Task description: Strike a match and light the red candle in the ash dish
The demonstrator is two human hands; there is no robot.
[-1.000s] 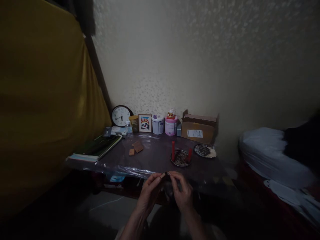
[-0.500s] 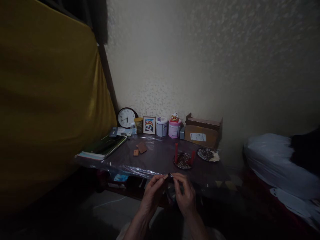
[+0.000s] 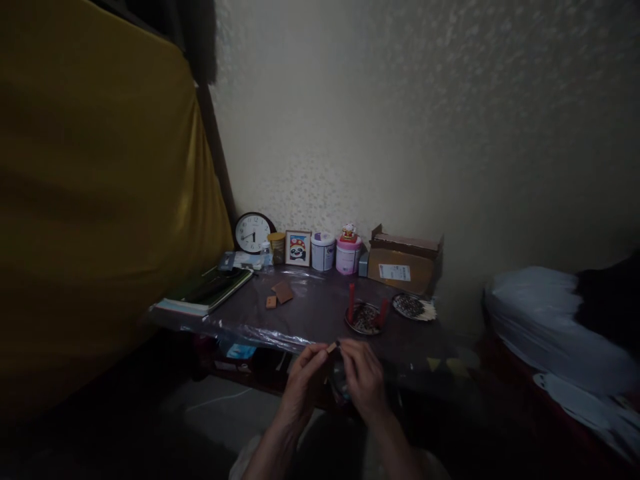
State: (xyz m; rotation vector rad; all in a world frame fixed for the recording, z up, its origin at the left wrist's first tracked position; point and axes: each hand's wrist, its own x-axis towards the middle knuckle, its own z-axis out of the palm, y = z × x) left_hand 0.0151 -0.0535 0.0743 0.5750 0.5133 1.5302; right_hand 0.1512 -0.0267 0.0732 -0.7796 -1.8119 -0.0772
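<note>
Both my hands meet low in the head view, just in front of the table's near edge. My left hand (image 3: 303, 387) pinches a small tan matchbox-like piece (image 3: 331, 347) with closed fingers. My right hand (image 3: 364, 381) is closed too, its fingertips pressed against that piece, holding something thin and dark that I cannot make out. On the table beyond them stands a round dish (image 3: 364, 318) with two red candles (image 3: 351, 302) upright at its rim. A second plate (image 3: 411, 307) with pale sticks lies to its right.
A low dark table (image 3: 315, 320) under plastic sheet carries two small brown boxes (image 3: 280, 293), books (image 3: 205, 297), a clock (image 3: 253, 233), a framed picture (image 3: 298, 248), tins, a pink jar and a cardboard box (image 3: 404, 261). Yellow curtain hangs left; a bed with white bundle (image 3: 540, 313) lies right.
My hands have stayed together at the table edge, shifting slightly. The view has drifted a little, moving the table objects rightward in the picture.
</note>
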